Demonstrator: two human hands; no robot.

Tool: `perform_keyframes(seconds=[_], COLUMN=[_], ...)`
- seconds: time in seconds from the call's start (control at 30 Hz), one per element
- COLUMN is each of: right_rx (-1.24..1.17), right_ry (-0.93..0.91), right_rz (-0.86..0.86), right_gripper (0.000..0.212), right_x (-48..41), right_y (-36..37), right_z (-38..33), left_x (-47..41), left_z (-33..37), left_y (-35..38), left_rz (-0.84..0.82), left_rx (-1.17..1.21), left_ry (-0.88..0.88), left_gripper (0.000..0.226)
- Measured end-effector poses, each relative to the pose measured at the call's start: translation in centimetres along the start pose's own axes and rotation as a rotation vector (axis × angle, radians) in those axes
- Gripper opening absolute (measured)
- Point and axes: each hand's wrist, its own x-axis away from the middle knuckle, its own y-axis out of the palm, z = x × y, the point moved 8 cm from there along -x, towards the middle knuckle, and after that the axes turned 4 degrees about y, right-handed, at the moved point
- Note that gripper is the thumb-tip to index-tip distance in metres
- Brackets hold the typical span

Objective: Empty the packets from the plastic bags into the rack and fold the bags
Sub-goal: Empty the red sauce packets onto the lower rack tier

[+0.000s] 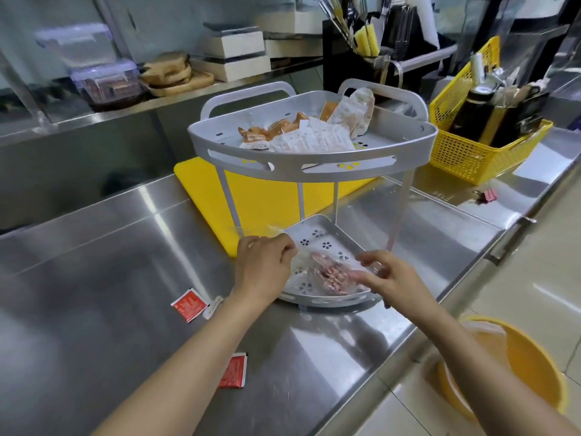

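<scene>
A grey two-tier corner rack point(314, 166) stands on the steel counter. Its top tier holds several orange and white packets point(309, 136). Over the lower tier point(317, 226) both my hands hold a clear plastic bag point(323, 265) with red packets point(330, 275) showing through it. My left hand point(264, 265) pinches the bag's left edge. My right hand point(390, 278) grips its right side. Two red packets lie loose on the counter, one point(188, 304) left of my left forearm, another point(234, 371) partly hidden under that forearm.
A yellow cutting board point(270, 199) lies under and behind the rack. A yellow mesh basket point(471, 152) with bottles stands to the right, a pink binder clip point(485, 195) in front of it. An orange bucket point(515, 366) sits below the counter edge. Containers line the back shelf.
</scene>
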Motion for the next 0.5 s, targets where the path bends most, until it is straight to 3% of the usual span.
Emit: perform_keyframes(seconds=[0.1,0.17,0.23,0.3,0.43,0.5], right_rx=[0.343,0.441,0.197,-0.128,-0.472,-0.562], right_ry=[-0.003,-0.030,0.030,0.188,0.326,0.365], right_rz=[-0.088,0.005,0.050,-0.033,-0.150,-0.174], right_gripper=[0.057,0.039,0.021,0.020,0.022,0.025], right_x=[0.3,0.2,-0.3,-0.7,-0.3,0.0], right_y=[1.4,1.5,1.5,2.3,3.0,2.9], right_z=[1.4,1.2,1.5,2.7,3.0,3.1], left_x=[0.2,0.3,0.3,0.0,0.5,2.0], left_z=[-1.1,-1.7,-2.8,-4.5,-8.6,-9.7], left_y=[0.5,0.7,0.4,-0.1,-1.7,-0.8], left_rz=[-0.135,-0.220,-0.306,-0.319,0.027,0.037], left_rx=[-0.092,-0.133,-0.069,0.189,0.855,1.030], left_ry=[-0.056,-0.081,-0.167,-0.324,-0.888,-1.159], left_gripper=[0.017,0.024,0.031,0.040,0.056,0.071])
